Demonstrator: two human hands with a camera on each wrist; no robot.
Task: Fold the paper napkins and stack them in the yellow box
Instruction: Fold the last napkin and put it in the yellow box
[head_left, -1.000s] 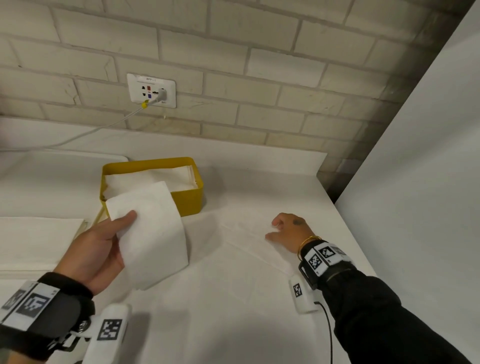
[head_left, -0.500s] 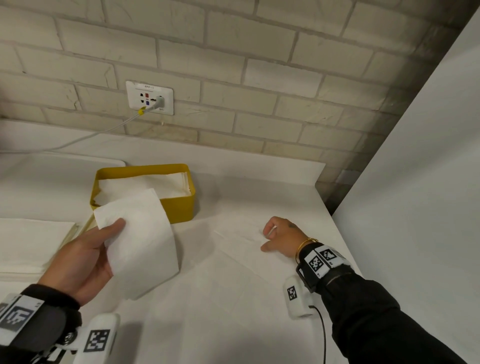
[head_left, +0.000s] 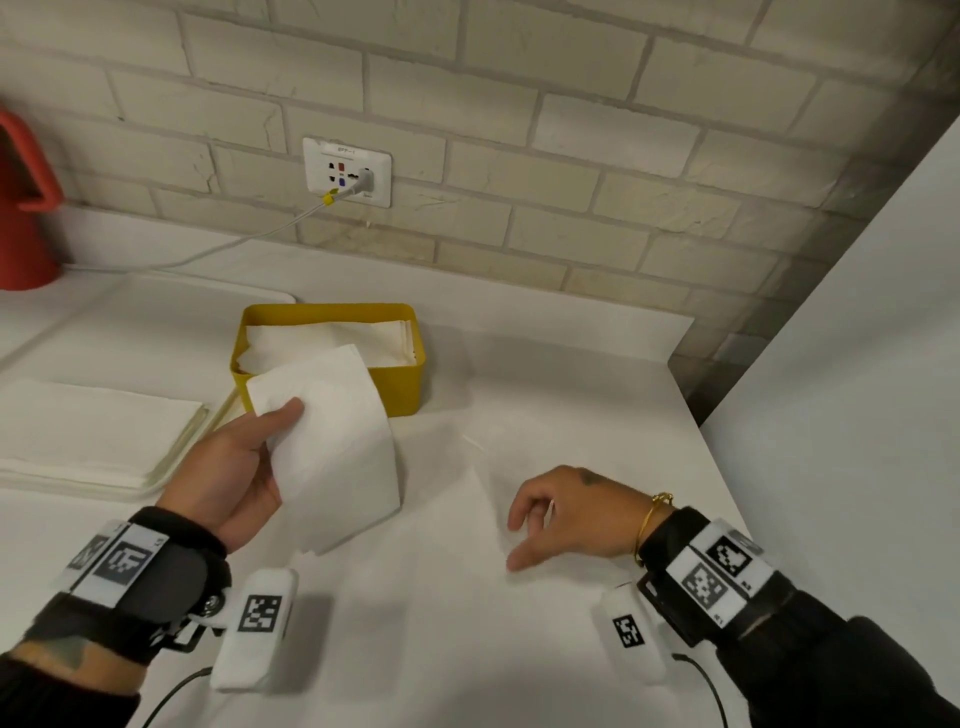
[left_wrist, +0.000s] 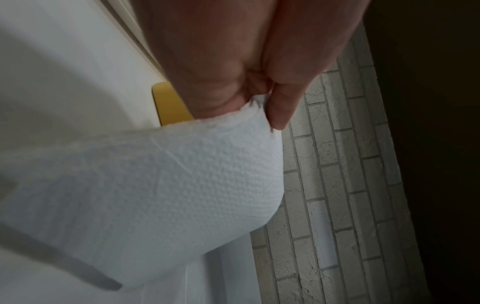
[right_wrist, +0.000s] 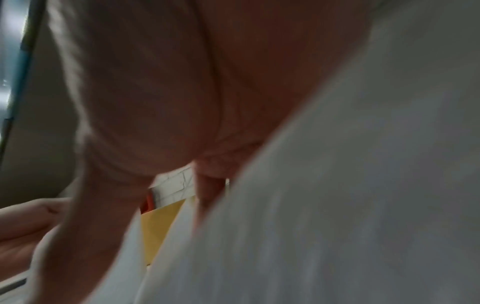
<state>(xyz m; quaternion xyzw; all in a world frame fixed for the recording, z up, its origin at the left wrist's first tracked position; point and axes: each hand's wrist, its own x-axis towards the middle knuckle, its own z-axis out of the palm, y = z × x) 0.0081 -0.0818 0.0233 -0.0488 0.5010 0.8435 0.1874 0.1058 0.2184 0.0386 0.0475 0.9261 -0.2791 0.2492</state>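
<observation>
Red jug (head_left: 23, 208) far left, wall socket (head_left: 347, 171) with plugged cable (head_left: 249, 240), brick wall (head_left: 571, 130)

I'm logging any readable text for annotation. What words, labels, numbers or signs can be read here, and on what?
Wall socket: a small label strip along its top, too blurred to read.
Wrist bands and camera pods: black-and-white square marker patterns only; tiny print beside them is unreadable.
Yellow box, napkins: no text.

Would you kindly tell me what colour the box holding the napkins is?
The box is yellow, seen best in the head view.
</observation>
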